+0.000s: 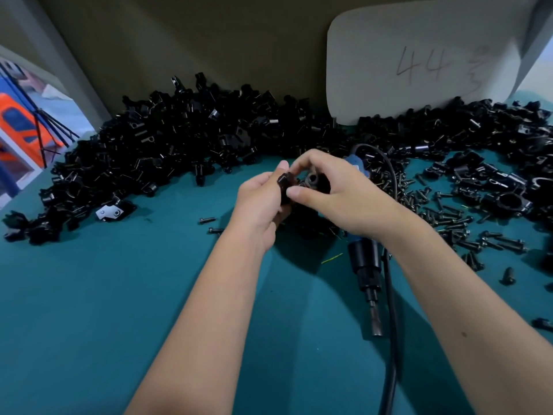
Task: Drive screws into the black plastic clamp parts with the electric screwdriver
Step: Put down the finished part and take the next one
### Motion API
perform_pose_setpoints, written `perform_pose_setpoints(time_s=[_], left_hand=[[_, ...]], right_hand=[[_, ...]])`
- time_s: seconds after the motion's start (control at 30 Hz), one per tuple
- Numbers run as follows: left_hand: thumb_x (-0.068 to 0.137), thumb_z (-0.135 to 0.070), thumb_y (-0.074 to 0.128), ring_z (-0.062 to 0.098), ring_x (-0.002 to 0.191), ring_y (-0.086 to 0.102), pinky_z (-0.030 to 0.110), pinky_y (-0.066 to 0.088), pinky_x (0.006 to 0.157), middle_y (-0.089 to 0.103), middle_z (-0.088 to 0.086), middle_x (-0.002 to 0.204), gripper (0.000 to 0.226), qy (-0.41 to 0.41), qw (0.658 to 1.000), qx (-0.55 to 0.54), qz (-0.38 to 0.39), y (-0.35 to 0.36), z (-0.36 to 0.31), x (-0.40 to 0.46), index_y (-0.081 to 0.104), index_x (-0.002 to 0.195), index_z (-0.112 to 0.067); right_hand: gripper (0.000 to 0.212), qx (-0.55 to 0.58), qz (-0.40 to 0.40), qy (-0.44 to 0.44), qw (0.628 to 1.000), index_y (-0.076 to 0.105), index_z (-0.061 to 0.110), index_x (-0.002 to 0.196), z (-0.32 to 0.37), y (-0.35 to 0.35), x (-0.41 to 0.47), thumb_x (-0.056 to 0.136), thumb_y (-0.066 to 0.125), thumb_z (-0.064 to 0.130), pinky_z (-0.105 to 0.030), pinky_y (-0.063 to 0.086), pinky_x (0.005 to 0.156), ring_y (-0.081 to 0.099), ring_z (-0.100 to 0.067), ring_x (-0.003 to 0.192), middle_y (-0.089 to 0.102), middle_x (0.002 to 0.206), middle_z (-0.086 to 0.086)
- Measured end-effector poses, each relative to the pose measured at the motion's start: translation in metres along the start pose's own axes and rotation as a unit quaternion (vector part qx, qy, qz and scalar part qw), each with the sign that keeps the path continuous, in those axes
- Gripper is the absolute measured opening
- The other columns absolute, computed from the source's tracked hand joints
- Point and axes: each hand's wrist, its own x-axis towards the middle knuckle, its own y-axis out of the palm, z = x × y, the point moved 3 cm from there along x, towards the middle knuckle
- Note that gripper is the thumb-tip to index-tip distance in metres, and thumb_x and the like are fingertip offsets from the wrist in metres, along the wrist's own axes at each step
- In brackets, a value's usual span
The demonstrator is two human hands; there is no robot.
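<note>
Holding one black clamp part point(285, 187) up over the middle of the desk point(89, 310), you have your left hand point(258, 202) curled round it from below and your right hand point(335, 190) pinching it from above, thumb and forefinger closed on the piece. So both grips are clamped on the same part, not on any tool. Whether a screw is already seated in its hole is hidden behind your fingers.

The electric screwdriver point(366, 265) lies flat on the desk just under your right wrist, bit pointing toward the near edge, its cable point(392, 339) running off that edge. Loose screws point(449, 217) are scattered to the right of it, and the big pile of clamp parts point(167, 151) banks along the far edge, below a white card point(419, 64).

This looks like the loading step, before any driving. To do it well:
- Start the screw straight in its hole so it stands without help.
- Shift the whole hold to your left hand, fingers clear of the screw head.
- Only then free your right hand for the driver; it is near, so a short reach should do.
- Mind the cable; it could drag across the screws.
</note>
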Motion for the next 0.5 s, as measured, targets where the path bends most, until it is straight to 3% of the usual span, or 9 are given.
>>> perform_pose_setpoints(time_s=[0.07, 0.1, 0.17, 0.27, 0.37, 0.43, 0.5], left_hand=[[0.105, -0.031, 0.061, 0.007, 0.049, 0.055, 0.015, 0.04, 0.043, 0.066, -0.003, 0.063, 0.028, -0.011, 0.999, -0.041, 0.033, -0.002, -0.003, -0.001, 0.068, 0.086, -0.011], [0.104, -0.032, 0.061, 0.008, 0.052, 0.059, 0.014, 0.043, 0.043, 0.069, -0.001, 0.067, 0.028, -0.013, 0.997, -0.049, 0.056, -0.005, -0.003, -0.001, 0.067, 0.085, -0.012], [0.102, -0.029, 0.064, 0.011, 0.061, 0.065, 0.015, 0.051, 0.051, 0.072, 0.003, 0.076, 0.025, -0.004, 0.993, -0.053, 0.109, -0.009, -0.005, -0.001, 0.069, 0.086, -0.011], [0.09, -0.01, 0.072, 0.013, 0.072, 0.071, 0.015, 0.056, 0.065, 0.075, 0.007, 0.086, 0.005, 0.028, 0.982, -0.088, 0.164, -0.008, -0.008, -0.004, 0.073, 0.093, -0.007], [0.076, -0.008, 0.08, 0.015, 0.08, 0.073, 0.021, 0.06, 0.077, 0.076, 0.012, 0.095, 0.027, 0.082, 0.982, -0.103, 0.138, -0.008, -0.007, -0.004, 0.07, 0.101, -0.008], [0.074, 0.0, 0.083, 0.016, 0.089, 0.071, 0.03, 0.06, 0.089, 0.074, 0.008, 0.097, 0.035, 0.156, 0.981, -0.052, 0.107, -0.01, -0.008, -0.003, 0.069, 0.105, -0.011], [0.073, 0.013, 0.082, 0.015, 0.094, 0.067, 0.038, 0.057, 0.095, 0.074, -0.003, 0.093, 0.044, 0.226, 0.97, 0.012, 0.085, -0.012, -0.011, -0.002, 0.069, 0.106, -0.013]], right_hand=[[0.011, -0.045, -0.031, -0.006, 0.998, 0.068, 0.016, 0.103, -0.001, 0.0, 0.0, 0.099, 0.068, 0.027, -0.03, 0.048, 0.079, 0.062, -0.012, 0.083, 0.07, 0.09, 0.006], [0.013, -0.045, -0.05, -0.004, 0.998, 0.069, 0.016, 0.097, -0.003, -0.002, 0.0, 0.1, 0.067, 0.028, -0.03, 0.047, 0.074, 0.06, -0.012, 0.077, 0.069, 0.084, 0.006], [0.02, -0.034, -0.084, 0.009, 0.996, 0.068, 0.018, 0.086, -0.007, -0.008, 0.0, 0.101, 0.066, 0.031, -0.026, 0.039, 0.058, 0.05, -0.007, 0.058, 0.059, 0.065, 0.011], [0.024, -0.009, -0.11, 0.033, 0.993, 0.065, 0.02, 0.084, -0.013, -0.015, 0.001, 0.1, 0.066, 0.037, -0.021, 0.034, 0.052, 0.045, -0.004, 0.05, 0.055, 0.057, 0.014], [0.034, 0.053, -0.143, 0.043, 0.987, 0.056, 0.018, 0.094, -0.015, -0.016, 0.001, 0.1, 0.062, 0.051, -0.027, 0.037, 0.056, 0.041, -0.006, 0.055, 0.054, 0.068, 0.006], [0.037, 0.124, -0.126, 0.064, 0.982, 0.051, 0.022, 0.101, -0.016, -0.015, 0.002, 0.098, 0.058, 0.059, -0.03, 0.034, 0.057, 0.039, -0.008, 0.059, 0.048, 0.076, 0.0], [0.029, 0.224, -0.094, 0.1, 0.965, 0.048, 0.027, 0.107, -0.018, -0.013, 0.003, 0.093, 0.059, 0.051, -0.029, 0.033, 0.053, 0.039, -0.011, 0.065, 0.042, 0.082, -0.002]])
